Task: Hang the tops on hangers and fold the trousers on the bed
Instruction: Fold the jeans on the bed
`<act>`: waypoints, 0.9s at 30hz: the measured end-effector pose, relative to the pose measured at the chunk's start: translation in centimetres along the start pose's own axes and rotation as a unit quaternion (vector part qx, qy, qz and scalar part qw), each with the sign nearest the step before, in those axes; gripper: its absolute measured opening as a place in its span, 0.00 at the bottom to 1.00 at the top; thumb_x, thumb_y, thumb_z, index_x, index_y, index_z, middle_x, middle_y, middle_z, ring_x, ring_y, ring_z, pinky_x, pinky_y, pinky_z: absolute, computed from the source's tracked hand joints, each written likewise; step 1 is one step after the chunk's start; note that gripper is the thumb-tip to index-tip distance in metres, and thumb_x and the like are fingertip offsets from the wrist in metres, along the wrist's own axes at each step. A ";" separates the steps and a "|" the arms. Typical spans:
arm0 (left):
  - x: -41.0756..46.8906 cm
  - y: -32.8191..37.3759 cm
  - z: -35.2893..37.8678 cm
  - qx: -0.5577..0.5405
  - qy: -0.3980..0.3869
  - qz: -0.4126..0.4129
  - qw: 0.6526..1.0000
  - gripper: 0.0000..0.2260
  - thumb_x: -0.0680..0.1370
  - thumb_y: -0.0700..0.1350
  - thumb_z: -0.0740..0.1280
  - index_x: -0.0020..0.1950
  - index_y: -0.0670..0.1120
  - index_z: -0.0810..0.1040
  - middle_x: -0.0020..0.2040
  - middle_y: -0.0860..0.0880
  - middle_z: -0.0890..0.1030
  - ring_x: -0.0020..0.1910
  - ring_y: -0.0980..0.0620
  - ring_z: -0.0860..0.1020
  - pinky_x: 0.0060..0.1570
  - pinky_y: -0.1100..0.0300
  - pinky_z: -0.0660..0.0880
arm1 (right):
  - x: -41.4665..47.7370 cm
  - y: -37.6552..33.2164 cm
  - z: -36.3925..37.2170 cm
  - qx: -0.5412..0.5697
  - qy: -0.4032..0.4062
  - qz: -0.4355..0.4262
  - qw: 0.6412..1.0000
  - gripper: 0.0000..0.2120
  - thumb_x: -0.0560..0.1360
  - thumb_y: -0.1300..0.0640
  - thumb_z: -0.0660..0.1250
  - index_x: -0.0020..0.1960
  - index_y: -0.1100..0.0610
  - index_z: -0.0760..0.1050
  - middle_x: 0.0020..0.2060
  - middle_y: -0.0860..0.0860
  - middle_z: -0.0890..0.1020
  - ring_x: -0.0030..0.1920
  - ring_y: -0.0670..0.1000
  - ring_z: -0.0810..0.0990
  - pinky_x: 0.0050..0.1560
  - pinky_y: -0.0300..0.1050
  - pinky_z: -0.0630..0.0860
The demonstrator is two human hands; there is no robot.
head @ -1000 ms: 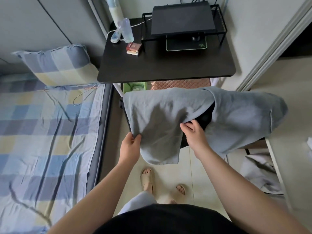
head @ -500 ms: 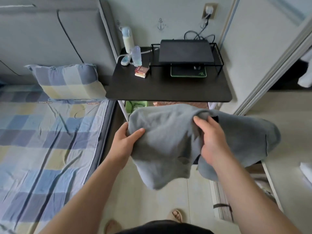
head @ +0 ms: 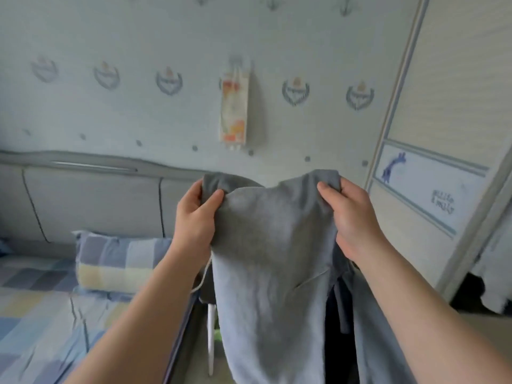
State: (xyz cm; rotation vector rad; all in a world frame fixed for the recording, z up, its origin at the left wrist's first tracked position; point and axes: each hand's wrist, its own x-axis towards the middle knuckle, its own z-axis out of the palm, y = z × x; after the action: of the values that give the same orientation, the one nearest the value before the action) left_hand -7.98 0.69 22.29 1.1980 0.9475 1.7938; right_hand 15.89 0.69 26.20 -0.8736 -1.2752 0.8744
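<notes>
A grey garment (head: 273, 261) with a pale drawstring hangs in front of me, held up by its top edge; it looks like trousers. My left hand (head: 195, 217) grips the top left corner, thumb over the front of the cloth. My right hand (head: 352, 217) grips the top right corner the same way. The cloth drops straight down past the frame's lower edge, and a second length hangs behind it on the right. The bed (head: 41, 314) with its blue and yellow checked sheet lies at the lower left.
A checked pillow (head: 119, 261) leans against the grey padded headboard (head: 91, 200). A wardrobe door (head: 443, 134) stands at the right. A paper calendar (head: 234, 106) hangs on the wall. The black table is hidden behind the cloth.
Both hands have lifted the grey garment from low over the chair up to head height and shifted to its top corners. The view has tilted up from the floor to the wall.
</notes>
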 end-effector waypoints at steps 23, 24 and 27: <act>-14.2 16.5 -47.5 0.217 0.297 -0.009 0.930 0.53 0.62 0.53 0.81 0.81 0.62 0.54 0.71 0.54 0.75 0.65 0.55 0.78 0.67 0.49 0.75 | -14.1 3.6 51.6 0.191 -0.545 0.245 0.779 0.17 0.75 0.68 0.67 0.63 0.60 0.77 0.54 0.61 0.85 0.53 0.59 0.86 0.46 0.50 0.83; -16.6 14.9 -49.1 0.209 0.329 -0.059 0.919 0.57 0.61 0.56 0.81 0.82 0.60 0.51 0.73 0.55 0.73 0.66 0.55 0.77 0.68 0.49 0.74 | -15.2 5.5 52.9 0.176 -0.554 0.288 0.761 0.17 0.72 0.68 0.67 0.61 0.65 0.78 0.51 0.63 0.85 0.49 0.60 0.86 0.43 0.49 0.83; -25.2 8.3 -51.8 0.132 0.425 -0.258 0.857 0.54 0.60 0.63 0.82 0.80 0.54 0.58 0.61 0.53 0.79 0.55 0.52 0.83 0.56 0.52 0.80 | -19.5 12.0 56.1 0.130 -0.575 0.422 0.688 0.17 0.70 0.63 0.65 0.56 0.70 0.81 0.44 0.62 0.86 0.40 0.57 0.86 0.41 0.46 0.83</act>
State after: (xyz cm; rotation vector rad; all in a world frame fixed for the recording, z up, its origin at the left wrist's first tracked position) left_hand -51.85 -33.68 5.53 0.1556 1.8562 1.7483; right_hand -42.30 -8.82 12.20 -0.6137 -1.6801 2.5772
